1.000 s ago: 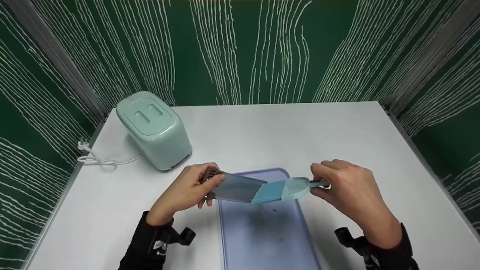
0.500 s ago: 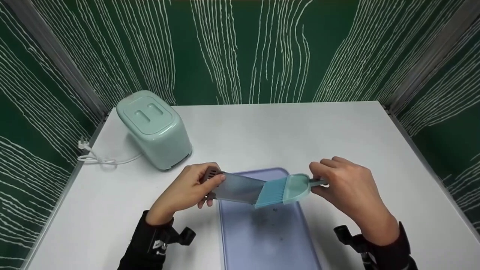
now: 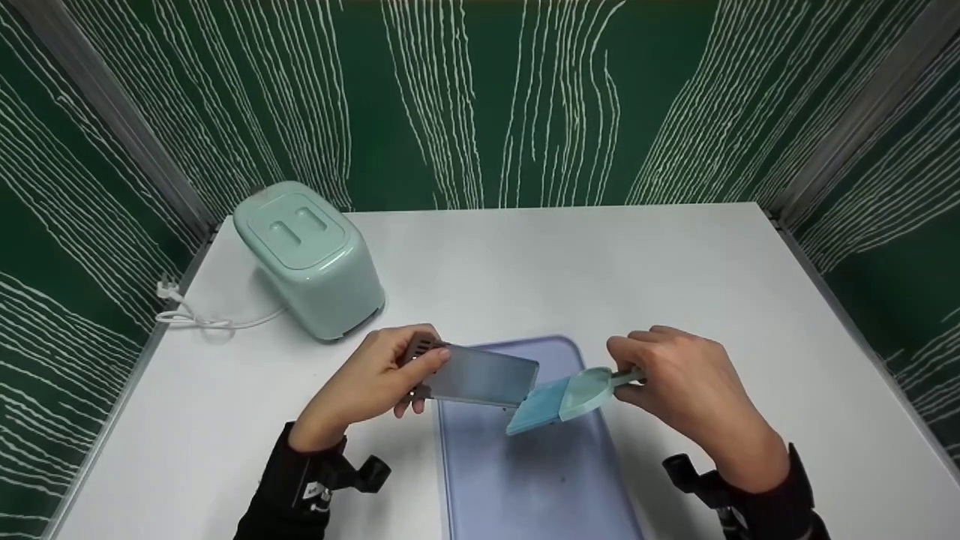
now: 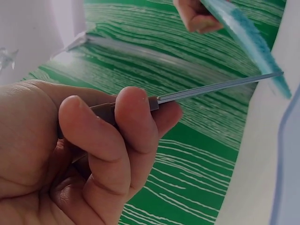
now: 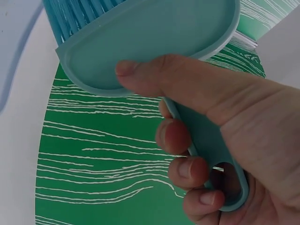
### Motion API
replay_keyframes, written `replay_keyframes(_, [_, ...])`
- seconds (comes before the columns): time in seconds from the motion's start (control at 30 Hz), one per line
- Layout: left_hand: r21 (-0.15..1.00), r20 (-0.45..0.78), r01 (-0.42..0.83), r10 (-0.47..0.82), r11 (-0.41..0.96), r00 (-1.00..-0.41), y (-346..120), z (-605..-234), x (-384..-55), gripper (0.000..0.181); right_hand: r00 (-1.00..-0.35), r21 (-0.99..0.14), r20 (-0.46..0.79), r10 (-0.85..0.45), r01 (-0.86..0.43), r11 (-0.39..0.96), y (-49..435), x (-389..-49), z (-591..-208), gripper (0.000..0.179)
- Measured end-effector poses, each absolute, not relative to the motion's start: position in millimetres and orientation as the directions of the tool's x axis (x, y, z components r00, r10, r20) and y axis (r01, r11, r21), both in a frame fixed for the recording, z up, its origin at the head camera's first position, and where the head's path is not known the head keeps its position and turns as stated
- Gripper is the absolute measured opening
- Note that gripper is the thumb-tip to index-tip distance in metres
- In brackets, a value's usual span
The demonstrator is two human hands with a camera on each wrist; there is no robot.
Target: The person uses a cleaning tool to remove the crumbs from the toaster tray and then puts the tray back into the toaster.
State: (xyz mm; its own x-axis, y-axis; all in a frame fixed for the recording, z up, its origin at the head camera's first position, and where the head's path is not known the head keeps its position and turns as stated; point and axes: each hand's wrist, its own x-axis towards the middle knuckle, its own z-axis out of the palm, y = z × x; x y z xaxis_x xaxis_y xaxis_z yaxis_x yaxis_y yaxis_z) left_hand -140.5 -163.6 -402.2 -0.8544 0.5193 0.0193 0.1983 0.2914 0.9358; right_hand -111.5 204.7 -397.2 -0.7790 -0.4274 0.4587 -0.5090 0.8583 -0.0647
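My left hand (image 3: 375,379) grips a flat grey metal crumb tray (image 3: 486,376) by its slotted brown end, thumb on top. In the left wrist view, the crumb tray (image 4: 215,88) appears edge-on, its brown end between my fingers. My right hand (image 3: 686,386) holds a small brush (image 3: 586,393) with a mint handle and blue bristles. The bristles hang at the crumb tray's lower right corner; whether they touch it I cannot tell. In the right wrist view, my thumb lies on the brush's head (image 5: 164,42) and my fingers curl round its handle.
Beneath both hands lies a lavender tray (image 3: 525,480) with a few dark specks on it. A mint toaster (image 3: 315,262) stands at the back left of the white table (image 3: 570,277), its white cord (image 3: 217,322) running left. Green walls with white lines surround the table.
The brush has swept off the crumb tray's right end, down and toward me, with my right hand shifting slightly left. The left hand and crumb tray have hardly moved.
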Motion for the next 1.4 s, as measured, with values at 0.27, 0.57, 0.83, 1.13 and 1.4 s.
replay_keyframes(0.27, [0.924,0.023,0.208,0.496,0.321,-0.868,-163,-402,-139,0.026,-0.778,-0.088,0.426,-0.462,-0.544,0.835,200,-108,-398,0.053])
replay_keyframes(0.57, [0.907,0.034,0.229,0.481,0.353,-0.876,-163,-404,-140,0.026,-0.766,-0.074,0.469,-0.440,-0.530,0.845,208,-106,-391,0.059])
replay_keyframes(0.83, [0.901,0.029,0.233,0.488,0.365,-0.873,-162,-405,-140,0.026,-0.672,0.065,0.595,-0.441,-0.507,0.859,213,-111,-391,0.066])
replay_keyframes(1.13, [0.896,0.032,0.245,0.496,0.371,-0.868,-161,-405,-140,0.028,-0.655,0.091,0.624,-0.426,-0.480,0.873,215,-114,-394,0.064])
replay_keyframes(1.4, [0.906,0.033,0.238,0.501,0.350,-0.865,-160,-405,-138,0.026,-0.667,0.079,0.600,-0.441,-0.499,0.863,208,-116,-398,0.068])
